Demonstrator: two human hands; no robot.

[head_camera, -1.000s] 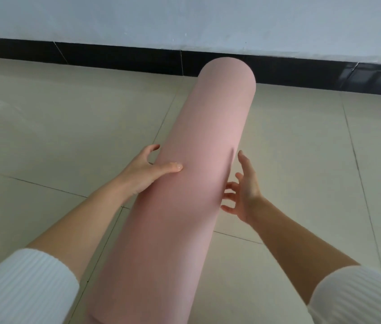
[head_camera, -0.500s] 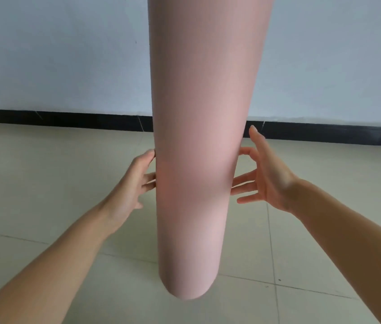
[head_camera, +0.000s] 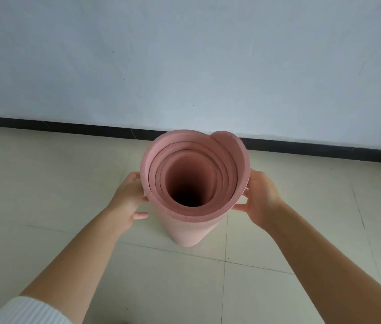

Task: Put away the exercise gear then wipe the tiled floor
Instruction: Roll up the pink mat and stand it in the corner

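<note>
A rolled pink exercise mat [head_camera: 186, 232] stands upright on its end on the tiled floor [head_camera: 68, 171], its open spiral top facing me. My left hand [head_camera: 130, 197] presses against the roll's left side near the top. On the opposite side, my right hand [head_camera: 261, 198] clasps the roll at the same height. Both hands hold the mat between them. The roll's lower end rests on the floor close to the wall.
A pale wall [head_camera: 185, 61] with a black skirting strip [head_camera: 68, 127] runs across the back, just behind the mat. Beige floor tiles with thin grout lines spread left, right and toward me.
The mat went from lying tilted on the floor to being swung up and now stands on end. Both hands shifted to grip its sides near the top.
</note>
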